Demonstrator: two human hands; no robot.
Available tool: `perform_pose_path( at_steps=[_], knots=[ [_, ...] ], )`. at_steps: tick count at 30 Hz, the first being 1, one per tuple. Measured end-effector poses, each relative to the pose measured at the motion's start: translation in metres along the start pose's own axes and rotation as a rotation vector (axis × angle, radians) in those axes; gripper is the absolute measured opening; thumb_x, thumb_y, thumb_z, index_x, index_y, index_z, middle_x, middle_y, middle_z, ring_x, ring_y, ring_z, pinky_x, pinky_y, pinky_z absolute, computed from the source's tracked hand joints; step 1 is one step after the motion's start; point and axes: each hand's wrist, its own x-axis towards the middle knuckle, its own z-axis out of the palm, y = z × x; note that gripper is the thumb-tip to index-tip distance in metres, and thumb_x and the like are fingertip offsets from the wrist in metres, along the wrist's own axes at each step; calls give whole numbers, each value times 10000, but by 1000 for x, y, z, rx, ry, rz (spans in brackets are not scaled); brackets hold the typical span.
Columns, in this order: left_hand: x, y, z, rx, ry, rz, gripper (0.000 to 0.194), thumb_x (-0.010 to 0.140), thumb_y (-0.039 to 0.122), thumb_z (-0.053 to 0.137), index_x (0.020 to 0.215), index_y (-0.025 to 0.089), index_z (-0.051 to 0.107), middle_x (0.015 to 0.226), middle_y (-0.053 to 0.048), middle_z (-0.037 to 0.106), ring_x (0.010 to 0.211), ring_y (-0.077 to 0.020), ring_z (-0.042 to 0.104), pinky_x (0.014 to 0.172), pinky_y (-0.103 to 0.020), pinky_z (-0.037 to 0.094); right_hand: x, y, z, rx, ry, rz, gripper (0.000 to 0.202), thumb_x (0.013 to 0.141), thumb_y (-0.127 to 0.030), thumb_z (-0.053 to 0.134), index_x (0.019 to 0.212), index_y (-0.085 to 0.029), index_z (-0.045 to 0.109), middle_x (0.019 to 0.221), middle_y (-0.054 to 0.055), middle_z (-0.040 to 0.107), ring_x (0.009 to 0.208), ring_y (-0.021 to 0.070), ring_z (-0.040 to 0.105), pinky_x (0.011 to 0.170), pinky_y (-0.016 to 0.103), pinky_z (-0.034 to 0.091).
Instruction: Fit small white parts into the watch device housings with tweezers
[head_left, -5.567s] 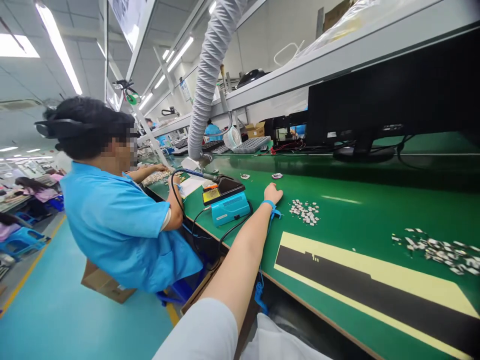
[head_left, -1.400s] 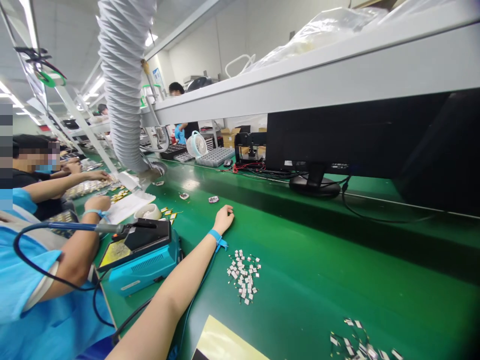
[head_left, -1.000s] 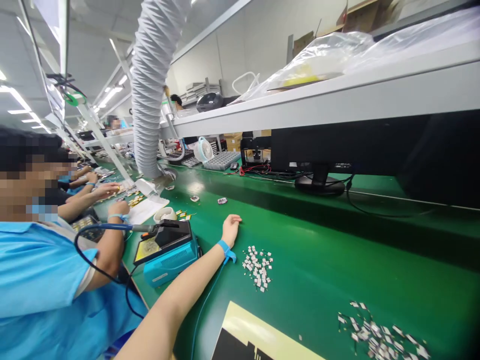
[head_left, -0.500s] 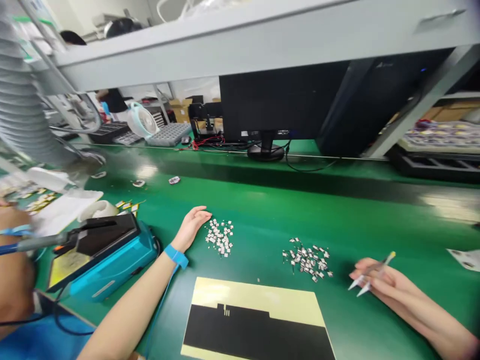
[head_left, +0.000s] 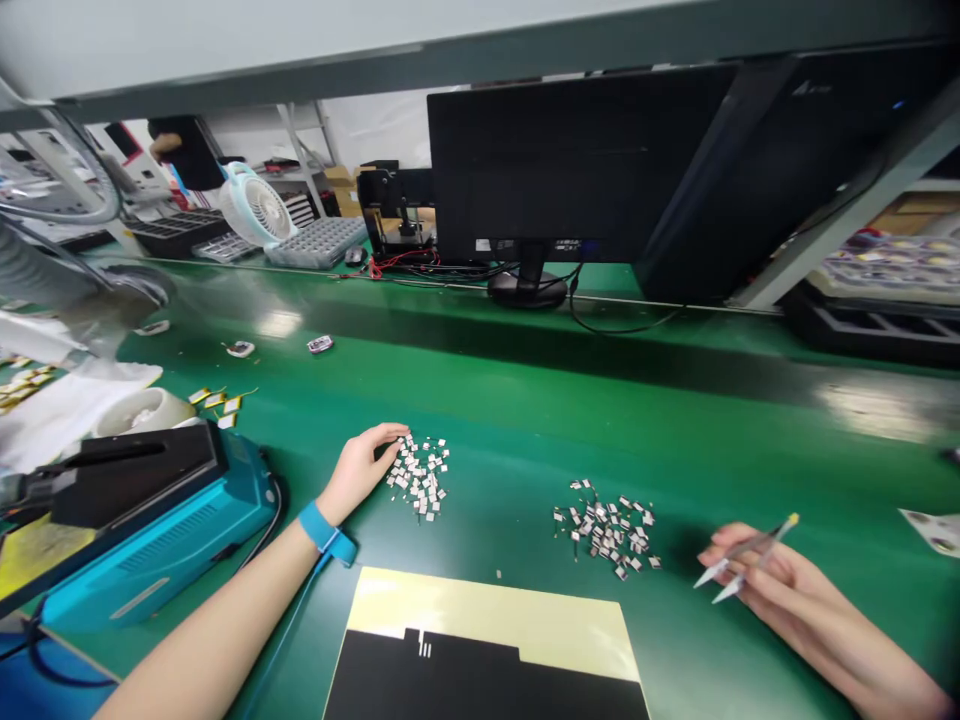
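Beside the left pile of small white-and-dark parts with short leads (head_left: 421, 484), my left hand (head_left: 355, 474) rests with its thumb and fingers apart, fingertips at the pile's upper left edge. A blue wrist strap (head_left: 327, 534) with a cord circles that wrist. Tweezers (head_left: 756, 552) are held in my right hand (head_left: 787, 580), their two tips apart and pointing left with nothing between them. A second pile of similar small parts (head_left: 609, 530) lies just left of the tweezers. In front is a yellow-and-black sheet (head_left: 495, 612).
At left stands a teal machine (head_left: 180, 535) with a black top, near a white tape roll (head_left: 142, 412) and several yellow-edged parts (head_left: 217, 400). A monitor (head_left: 555, 180), a small fan (head_left: 259, 205) and a grey tray (head_left: 319, 243) line the back. An overhead shelf (head_left: 375, 40) crosses above.
The view has tilted down and shifted right. My left hand's fingers have come closer over the left pile's edge. My right hand keeps the tweezers in nearly the same place.
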Motion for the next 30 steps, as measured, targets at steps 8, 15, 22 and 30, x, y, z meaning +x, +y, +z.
perform_pose_path(
  at_steps=[8,15,22,30],
  knots=[
    [0,5,-3,132,13,30,281,759,356,481,950,167,566,889,-70,661,809,-190,630,777,-341,501,2,-3,-2,326,-89,66,382,604,-433,735,852,-213,547,788,57,596,792,209,581,734,316,463],
    [2,-5,-8,72,38,21,337,739,385,508,995,167,531,813,-51,618,771,-181,615,780,-339,500,6,-15,-2,264,-268,-72,363,731,-486,591,891,-185,464,698,22,549,714,186,570,683,315,447],
    [4,-3,-11,88,177,70,283,721,329,550,952,166,556,826,-37,567,748,-153,587,757,-313,510,-16,-41,28,-3,-524,-95,319,808,-441,484,777,-126,522,593,8,502,499,108,441,494,229,365],
    [-7,57,-18,207,237,348,109,776,203,507,806,170,607,827,-30,585,793,-147,562,724,-280,475,-34,-38,82,-496,-317,-341,197,824,-323,477,745,-155,543,492,-64,323,454,86,332,484,198,262]
  ],
)
